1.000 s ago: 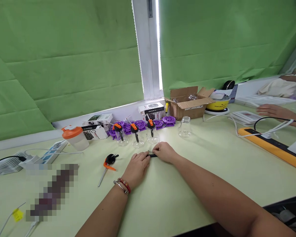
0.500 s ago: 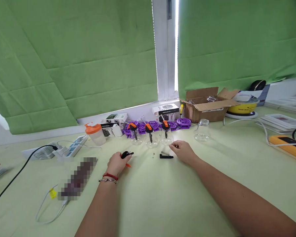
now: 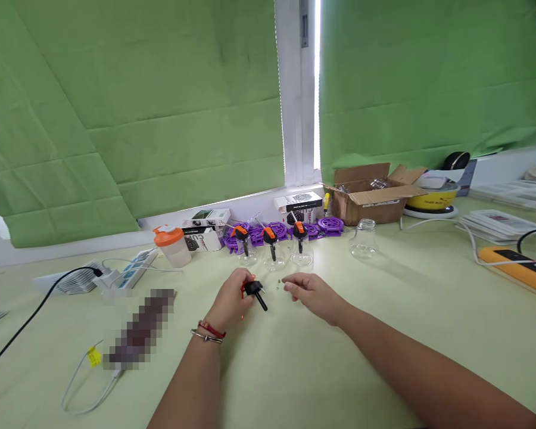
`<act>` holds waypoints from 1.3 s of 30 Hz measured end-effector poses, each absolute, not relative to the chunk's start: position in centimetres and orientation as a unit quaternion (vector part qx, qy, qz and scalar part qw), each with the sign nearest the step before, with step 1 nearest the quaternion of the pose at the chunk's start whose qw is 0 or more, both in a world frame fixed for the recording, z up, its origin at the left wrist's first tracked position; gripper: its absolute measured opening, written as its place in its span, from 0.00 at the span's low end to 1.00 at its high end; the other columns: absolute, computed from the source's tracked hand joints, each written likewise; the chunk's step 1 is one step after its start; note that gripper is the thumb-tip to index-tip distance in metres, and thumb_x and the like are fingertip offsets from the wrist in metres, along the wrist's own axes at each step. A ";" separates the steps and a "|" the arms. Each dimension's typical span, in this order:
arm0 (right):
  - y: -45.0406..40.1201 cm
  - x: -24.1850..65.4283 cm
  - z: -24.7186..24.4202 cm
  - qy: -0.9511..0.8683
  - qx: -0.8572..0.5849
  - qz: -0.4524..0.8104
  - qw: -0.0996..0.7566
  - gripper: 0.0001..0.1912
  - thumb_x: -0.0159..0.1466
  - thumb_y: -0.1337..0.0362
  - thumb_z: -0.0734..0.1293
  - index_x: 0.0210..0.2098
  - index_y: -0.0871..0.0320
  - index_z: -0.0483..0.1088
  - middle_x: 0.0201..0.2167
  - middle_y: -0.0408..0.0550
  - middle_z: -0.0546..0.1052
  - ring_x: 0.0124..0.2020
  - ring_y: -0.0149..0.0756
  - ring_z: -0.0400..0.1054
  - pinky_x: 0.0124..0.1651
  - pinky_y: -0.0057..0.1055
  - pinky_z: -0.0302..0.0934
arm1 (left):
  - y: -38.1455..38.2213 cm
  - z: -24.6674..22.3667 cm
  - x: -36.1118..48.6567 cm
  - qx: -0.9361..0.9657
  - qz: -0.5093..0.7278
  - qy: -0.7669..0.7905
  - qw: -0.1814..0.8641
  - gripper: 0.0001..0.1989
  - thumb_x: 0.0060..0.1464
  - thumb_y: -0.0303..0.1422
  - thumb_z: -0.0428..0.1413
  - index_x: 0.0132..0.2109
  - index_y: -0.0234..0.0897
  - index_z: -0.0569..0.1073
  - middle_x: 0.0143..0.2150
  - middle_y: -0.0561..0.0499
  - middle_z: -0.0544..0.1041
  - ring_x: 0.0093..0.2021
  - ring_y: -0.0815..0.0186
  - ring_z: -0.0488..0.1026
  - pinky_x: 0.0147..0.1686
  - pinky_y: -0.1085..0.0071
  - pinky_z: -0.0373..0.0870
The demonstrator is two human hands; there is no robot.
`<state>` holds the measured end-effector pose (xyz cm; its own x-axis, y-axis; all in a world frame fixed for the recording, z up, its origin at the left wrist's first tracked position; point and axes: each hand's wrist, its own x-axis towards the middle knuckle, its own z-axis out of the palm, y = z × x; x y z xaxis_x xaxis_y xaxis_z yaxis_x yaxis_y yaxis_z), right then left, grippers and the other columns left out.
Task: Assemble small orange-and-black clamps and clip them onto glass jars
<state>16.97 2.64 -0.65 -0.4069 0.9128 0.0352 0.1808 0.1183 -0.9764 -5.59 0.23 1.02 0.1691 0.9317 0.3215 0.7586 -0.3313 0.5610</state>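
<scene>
My left hand (image 3: 234,293) is closed around an orange-and-black bottle lid (image 3: 252,288), whose black stem points down and to the right. My right hand (image 3: 315,293) hovers low over the table, fingers stretched out to the left and nothing visible in them. Just beyond its fingertips lie tiny parts (image 3: 278,284), too small to name. Behind the hands, several clear glass bottles stand in a row; the left bottle (image 3: 248,257), middle bottle (image 3: 274,261) and right bottle (image 3: 302,258) wear orange-and-black lids. An uncapped glass bottle (image 3: 363,241) stands farther right.
Purple plastic parts (image 3: 330,226), white printed boxes (image 3: 298,205) and an open cardboard box (image 3: 368,208) line the back. To the left are an orange-lidded shaker cup (image 3: 172,245), a power strip (image 3: 138,265) and cables. An orange-and-black device (image 3: 513,268) lies at right.
My left hand has moved right and turned the lid so its stem shows. My right hand has shifted left and lower. The black tube and spring no longer show on the table.
</scene>
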 end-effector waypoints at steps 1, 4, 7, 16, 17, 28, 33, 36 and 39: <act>2.3 16.6 -0.7 -0.651 -0.400 0.541 0.352 0.19 0.60 0.55 0.63 0.46 0.57 0.71 0.34 0.46 0.73 0.30 0.30 0.64 0.27 0.26 0.56 | 0.0 1.2 -5.1 0.765 0.322 0.538 0.151 0.10 0.44 0.23 0.51 0.37 0.39 0.65 0.39 0.51 0.71 0.37 0.67 0.68 0.37 0.70 0.66; 1.7 16.1 -0.7 -0.633 -0.357 0.595 0.344 0.21 0.61 0.55 0.62 0.51 0.56 0.68 0.38 0.47 0.73 0.31 0.29 0.64 0.26 0.25 0.55 | -0.7 1.6 -3.6 0.775 0.323 0.507 0.194 0.16 0.45 0.24 0.52 0.43 0.39 0.65 0.40 0.51 0.71 0.36 0.68 0.68 0.36 0.71 0.66; 1.6 16.3 -0.6 -0.636 -0.310 0.628 0.326 0.20 0.59 0.57 0.66 0.48 0.58 0.70 0.33 0.46 0.72 0.28 0.28 0.63 0.25 0.24 0.54 | -1.1 1.8 -2.6 0.776 0.339 0.488 0.211 0.20 0.46 0.24 0.53 0.48 0.39 0.64 0.43 0.49 0.72 0.40 0.67 0.69 0.40 0.70 0.67; 1.6 16.7 -0.7 -0.579 -0.263 0.684 0.357 0.32 0.46 0.67 0.75 0.50 0.55 0.66 0.45 0.48 0.71 0.24 0.24 0.65 0.30 0.30 0.64 | -1.5 1.9 -1.8 0.781 0.369 0.442 0.243 0.19 0.48 0.23 0.53 0.48 0.40 0.66 0.44 0.50 0.75 0.44 0.66 0.72 0.43 0.70 0.68; 1.4 16.7 -0.7 -0.574 -0.270 0.681 0.366 0.32 0.46 0.68 0.75 0.50 0.55 0.67 0.43 0.47 0.72 0.23 0.24 0.65 0.30 0.29 0.63 | -1.6 1.9 -1.6 0.783 0.369 0.439 0.243 0.19 0.47 0.23 0.54 0.48 0.41 0.66 0.44 0.50 0.75 0.43 0.66 0.72 0.43 0.70 0.68; 2.1 18.1 -0.2 -0.594 -0.280 0.697 0.290 0.19 0.57 0.50 0.67 0.34 0.62 0.71 0.22 0.43 0.71 0.18 0.26 0.64 0.19 0.23 0.53 | -2.5 2.9 -1.4 0.809 0.266 0.429 0.301 0.26 0.46 0.22 0.54 0.53 0.43 0.62 0.44 0.51 0.78 0.41 0.65 0.73 0.43 0.68 0.67; 2.2 18.1 -0.4 -0.574 -0.315 0.708 0.264 0.14 0.52 0.57 0.71 0.24 0.61 0.66 0.14 0.36 0.63 0.13 0.21 0.52 0.17 0.23 0.44 | -2.9 3.6 -1.9 0.771 0.228 0.401 0.439 0.29 0.43 0.24 0.58 0.54 0.41 0.60 0.43 0.48 0.78 0.40 0.65 0.73 0.42 0.67 0.69; 2.5 17.8 -0.4 -0.521 -0.345 0.700 0.345 0.14 0.55 0.56 0.68 0.24 0.59 0.62 0.15 0.36 0.63 0.14 0.22 0.51 0.17 0.24 0.43 | -2.9 4.1 -3.4 0.739 0.226 0.363 0.520 0.29 0.41 0.22 0.59 0.52 0.39 0.62 0.43 0.46 0.78 0.42 0.63 0.74 0.43 0.66 0.69; 2.8 17.1 -0.9 -0.569 -0.388 0.564 0.455 0.11 0.62 0.57 0.61 0.28 0.58 0.62 0.18 0.38 0.65 0.17 0.25 0.56 0.21 0.25 0.51 | -2.8 4.6 -5.2 0.715 0.261 0.352 0.545 0.25 0.40 0.23 0.61 0.48 0.37 0.66 0.41 0.44 0.78 0.40 0.62 0.75 0.41 0.65 0.70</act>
<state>17.06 2.77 -0.89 -0.2843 0.9554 0.0799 -0.0710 0.0621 -0.9955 -5.16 -2.77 4.57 0.6157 0.7879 -0.0105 0.2181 -0.1576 0.9631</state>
